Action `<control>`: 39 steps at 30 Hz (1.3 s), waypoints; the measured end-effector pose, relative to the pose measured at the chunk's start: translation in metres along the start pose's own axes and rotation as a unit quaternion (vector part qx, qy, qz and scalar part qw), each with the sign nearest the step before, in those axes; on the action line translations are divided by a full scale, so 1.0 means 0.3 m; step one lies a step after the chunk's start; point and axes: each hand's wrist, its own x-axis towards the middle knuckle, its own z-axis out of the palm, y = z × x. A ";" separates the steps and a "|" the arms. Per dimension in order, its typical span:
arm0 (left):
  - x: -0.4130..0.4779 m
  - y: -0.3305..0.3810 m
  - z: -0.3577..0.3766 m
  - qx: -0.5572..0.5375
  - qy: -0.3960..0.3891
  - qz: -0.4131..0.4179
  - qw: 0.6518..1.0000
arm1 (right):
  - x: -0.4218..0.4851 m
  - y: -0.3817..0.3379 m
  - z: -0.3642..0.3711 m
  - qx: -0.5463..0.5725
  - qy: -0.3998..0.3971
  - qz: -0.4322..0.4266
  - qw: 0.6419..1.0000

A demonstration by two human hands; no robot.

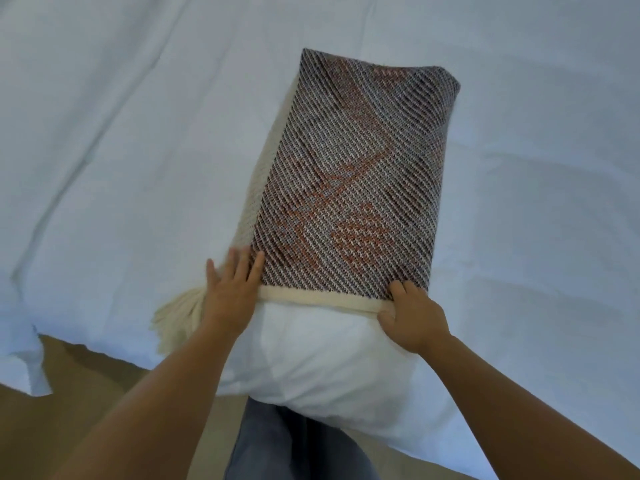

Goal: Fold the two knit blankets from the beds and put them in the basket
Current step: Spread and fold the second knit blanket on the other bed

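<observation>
Knit blanket, dark diagonal-weave with orange motif and cream border: folded oblong on white bed, long axis running away from hands. Left hand flat, fingers spread on near-left corner; right hand pinching cream hem. Both equally near. Open bed all round; bed edge close behind hands. Basket not visible.

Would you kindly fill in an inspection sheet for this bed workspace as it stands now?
Surface: bed with a white, lightly creased cover.
Job's things: one knit blanket folded into a long rectangle, cream fringe at its near left corner; second blanket and basket not in view.
Clutter: nothing seen.
Hands: left hand flat on the near left corner, fingers spread; right hand pinching the cream edge at the near right corner.
Cables: nothing seen.
Surroundings: tan floor below the bed; the person's grey trousers.
</observation>
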 end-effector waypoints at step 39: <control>1.437 0.111 -0.815 -0.085 0.178 0.129 0.972 | 1.237 0.190 -0.823 0.039 0.065 0.106 0.991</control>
